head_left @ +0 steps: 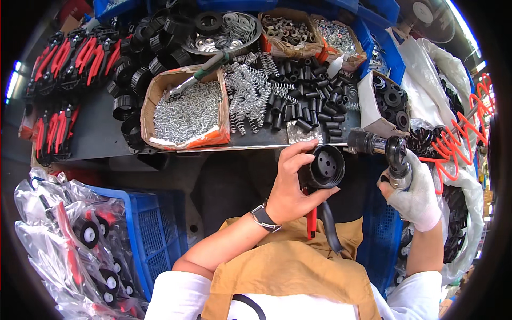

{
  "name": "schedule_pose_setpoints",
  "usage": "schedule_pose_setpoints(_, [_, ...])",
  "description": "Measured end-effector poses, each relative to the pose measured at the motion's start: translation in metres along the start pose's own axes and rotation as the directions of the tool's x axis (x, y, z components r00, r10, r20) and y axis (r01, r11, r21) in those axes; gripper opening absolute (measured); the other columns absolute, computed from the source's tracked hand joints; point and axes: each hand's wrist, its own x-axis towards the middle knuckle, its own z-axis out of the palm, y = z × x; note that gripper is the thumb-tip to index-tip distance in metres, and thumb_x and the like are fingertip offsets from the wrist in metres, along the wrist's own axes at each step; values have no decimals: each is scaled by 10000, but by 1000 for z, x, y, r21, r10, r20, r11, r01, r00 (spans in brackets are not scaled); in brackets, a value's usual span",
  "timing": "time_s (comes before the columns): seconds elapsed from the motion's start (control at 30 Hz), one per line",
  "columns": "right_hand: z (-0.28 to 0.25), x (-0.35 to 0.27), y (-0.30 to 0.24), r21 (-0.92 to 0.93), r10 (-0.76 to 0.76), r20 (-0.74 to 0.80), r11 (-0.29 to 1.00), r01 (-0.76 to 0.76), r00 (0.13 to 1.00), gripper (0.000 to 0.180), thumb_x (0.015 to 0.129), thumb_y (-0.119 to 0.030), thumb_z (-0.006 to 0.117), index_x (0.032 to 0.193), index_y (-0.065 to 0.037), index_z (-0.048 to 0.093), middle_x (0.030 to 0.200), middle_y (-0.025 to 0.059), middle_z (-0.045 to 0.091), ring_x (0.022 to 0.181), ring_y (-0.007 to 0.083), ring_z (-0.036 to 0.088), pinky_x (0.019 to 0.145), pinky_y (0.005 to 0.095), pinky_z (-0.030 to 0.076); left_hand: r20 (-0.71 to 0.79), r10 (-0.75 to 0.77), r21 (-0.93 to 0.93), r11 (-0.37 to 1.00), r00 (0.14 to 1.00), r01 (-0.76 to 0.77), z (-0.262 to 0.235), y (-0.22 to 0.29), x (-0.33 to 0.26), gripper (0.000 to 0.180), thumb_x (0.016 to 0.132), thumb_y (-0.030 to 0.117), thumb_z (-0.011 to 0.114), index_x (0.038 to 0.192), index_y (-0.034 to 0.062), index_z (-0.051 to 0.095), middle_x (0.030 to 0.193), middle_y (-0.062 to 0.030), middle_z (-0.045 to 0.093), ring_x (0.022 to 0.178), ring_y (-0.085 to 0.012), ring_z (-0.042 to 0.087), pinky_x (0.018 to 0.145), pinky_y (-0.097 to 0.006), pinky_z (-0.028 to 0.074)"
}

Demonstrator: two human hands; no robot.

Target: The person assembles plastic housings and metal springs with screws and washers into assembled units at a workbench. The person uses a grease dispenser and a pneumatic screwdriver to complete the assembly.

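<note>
My bare left hand (295,194) was curved partway open around a black plastic cup (327,166), fingers along its left and far side, thumb at its near right rim. The cup was just in front of the bench edge (250,148), above my lap, its mouth facing up, round holes in its floor. Below it were a red handle (311,221) and a black handle (329,228); how they joined it, I could not tell. I judged the cup light, stiff and perhaps slick, best held by its outer wall. My gloved right hand (415,200) was closed around a right-angle wrench (396,154), probably heavy, its black socket (361,143) pointing left, near the cup but apart. Black sleeves (307,73) and metal springs (248,90) crowded the bench beyond; freer room was toward me, over my tan apron (288,266), with a blue crate (383,229) low on the right.
</note>
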Motion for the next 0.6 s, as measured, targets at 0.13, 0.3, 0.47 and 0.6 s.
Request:
schedule_pose_setpoints(0.13, [14, -4, 7, -35, -164, -112, 986, 162, 980, 474, 678, -36, 768, 1110, 12, 581, 777, 127, 676, 674, 241, 679, 673, 333, 520, 5, -4, -79, 997, 1000, 4, 3, -6, -1, 872, 634, 52, 907, 1271, 120, 317, 1352, -195, 426, 1269, -325, 481, 1039, -426, 423])
schedule_pose_setpoints(0.3, [23, -5, 11, 197, -53, -54, 978, 63, 997, 486, 697, -11, 764, 1139, 15, 566, 772, 104, 687, 701, 186, 682, 704, 313, 527, -27, -59, -102, 993, 998, 56, 7, 1, -4, 898, 631, 72, 913, 1297, 94, 311, 1353, -192, 434, 1275, -324, 471, 1051, -422, 409])
schedule_pose_setpoints(0.47, [35, -3, 12, 346, -46, -203, 931, 115, 978, 478, 720, -5, 766, 1149, 42, 560, 770, 90, 689, 684, 165, 662, 701, 308, 525, 8, -89, -29, 996, 996, 89, 2, 12, 6, 858, 637, 105, 910, 1295, 69, 360, 1343, -188, 438, 1268, -332, 458, 1064, -419, 388])
schedule_pose_setpoints(0.6, [34, -5, 15, 357, -40, -225, 926, 121, 973, 449, 728, -31, 769, 1121, 30, 563, 776, 91, 688, 687, 160, 657, 694, 320, 523, 73, -304, -312, 897, 950, 312, -2, 36, 29, 820, 731, 118, 864, 1347, 50, 327, 1265, -127, 498, 1170, -219, 525, 1011, -355, 439])
